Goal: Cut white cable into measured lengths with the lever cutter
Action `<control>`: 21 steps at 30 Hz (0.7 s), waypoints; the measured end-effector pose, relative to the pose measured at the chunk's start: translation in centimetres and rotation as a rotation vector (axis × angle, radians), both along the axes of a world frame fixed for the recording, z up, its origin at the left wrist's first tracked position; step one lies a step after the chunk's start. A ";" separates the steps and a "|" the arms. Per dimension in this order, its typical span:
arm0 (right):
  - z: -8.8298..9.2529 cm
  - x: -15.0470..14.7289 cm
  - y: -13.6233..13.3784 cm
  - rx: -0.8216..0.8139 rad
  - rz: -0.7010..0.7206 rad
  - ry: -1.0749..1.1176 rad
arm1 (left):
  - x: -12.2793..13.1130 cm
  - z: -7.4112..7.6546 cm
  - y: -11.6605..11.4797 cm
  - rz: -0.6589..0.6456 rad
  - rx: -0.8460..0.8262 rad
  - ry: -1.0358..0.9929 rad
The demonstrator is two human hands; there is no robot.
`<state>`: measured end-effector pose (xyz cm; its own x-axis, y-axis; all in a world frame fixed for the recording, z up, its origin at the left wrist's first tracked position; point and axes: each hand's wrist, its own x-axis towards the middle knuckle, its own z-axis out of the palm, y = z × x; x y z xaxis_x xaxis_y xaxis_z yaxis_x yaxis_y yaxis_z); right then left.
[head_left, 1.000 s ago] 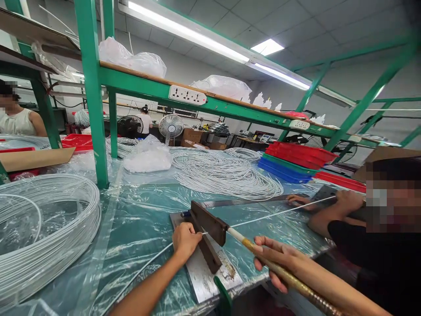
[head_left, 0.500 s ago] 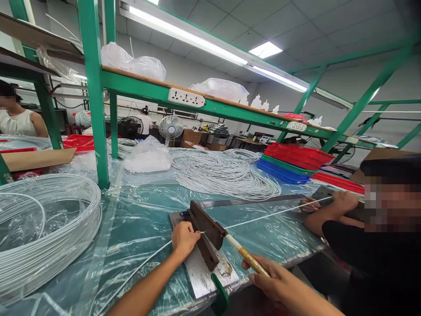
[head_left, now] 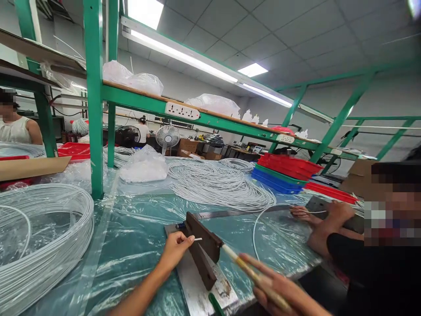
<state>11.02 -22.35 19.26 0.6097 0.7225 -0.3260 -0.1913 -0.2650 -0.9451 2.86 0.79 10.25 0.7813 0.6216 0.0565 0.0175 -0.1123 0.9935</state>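
My left hand (head_left: 177, 248) pinches a white cable (head_left: 198, 239), whose short end sticks out past the fingertips. It is beside the dark metal blade (head_left: 205, 239) of a lever cutter, over the lower cutting bar (head_left: 202, 265). The cutter's base plate (head_left: 194, 298) lies at the table's front edge. My right hand (head_left: 274, 283), slightly blurred, is on the cutter's pale and gold handle (head_left: 245, 267), and the blade is raised. To the right, a separate length of white cable (head_left: 255, 232) curves loosely from a co-worker's hand (head_left: 301, 213) down toward the table edge.
A big cable coil (head_left: 77, 228) lies at left, and a loose pile of cables (head_left: 220, 184) behind the cutter. A metal ruler (head_left: 230, 213) runs toward the co-worker. Stacked red and blue trays (head_left: 279, 181) stand at back right. A green clamp (head_left: 215, 304) sits by the base plate.
The cable stretched straight between cutter and co-worker now hangs as a loose, separate curve. My left hand has drawn back slightly left with its cable end. My right hand has shifted on the handle.
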 end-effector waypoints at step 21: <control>6.5 11.3 30.7 0.253 0.082 -0.239 | -4.9 0.3 -2.1 -0.080 0.073 -0.069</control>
<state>22.36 8.37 25.80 0.5837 0.8118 0.0147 0.0554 -0.0218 -0.9982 -2.08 -1.32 10.55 0.8211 0.5495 0.1547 -0.0625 -0.1829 0.9811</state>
